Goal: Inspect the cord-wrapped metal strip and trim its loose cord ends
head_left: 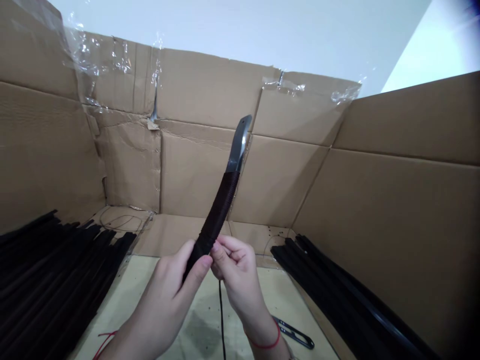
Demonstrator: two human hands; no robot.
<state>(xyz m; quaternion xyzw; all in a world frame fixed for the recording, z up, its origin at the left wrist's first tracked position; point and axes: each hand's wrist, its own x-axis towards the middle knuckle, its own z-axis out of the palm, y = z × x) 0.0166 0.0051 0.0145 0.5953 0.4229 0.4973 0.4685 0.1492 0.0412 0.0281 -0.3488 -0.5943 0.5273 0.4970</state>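
Head view, 1 camera. Curved cord-wrapped handle (pixel 219 207) held up in front of the cardboard back wall (pixel 195 172), above the pale bench (pixel 200 322); tilted, upper end leaning right. Wrapping is dark brown, laid in close turns. A bare metal end (pixel 238 147) projects from the top (slightly curved, with 1 small hole near the tip).

Left hand (pixel 168 282): grip closed around the lower end of the handle, thumb lying across its near face. Lowest part of the handle is covered by this hand.

Right hand (pixel 237 272): grip pressed together, thumb and forefinger meeting at the right edge of the wrapping, just beside the left thumb tip; remaining fingers curled. What lies between these 2 fingertips is too small to tell. A black cord (pixel 221 315) hangs below this hand, in front of the bench; its upper end is hidden.

1 red string bracelet (pixel 278 332) on the right wrist, another red string (pixel 100 346) on the left.

Surroundings: black thread snips (pixel 308 343) on the bench, partly behind the right wrist. Black strips (pixel 52 275) bundled at the left; further black lengths (pixel 337 295) along the right side. Clear tape (pixel 88 55) on the upper cardboard, crinkled.
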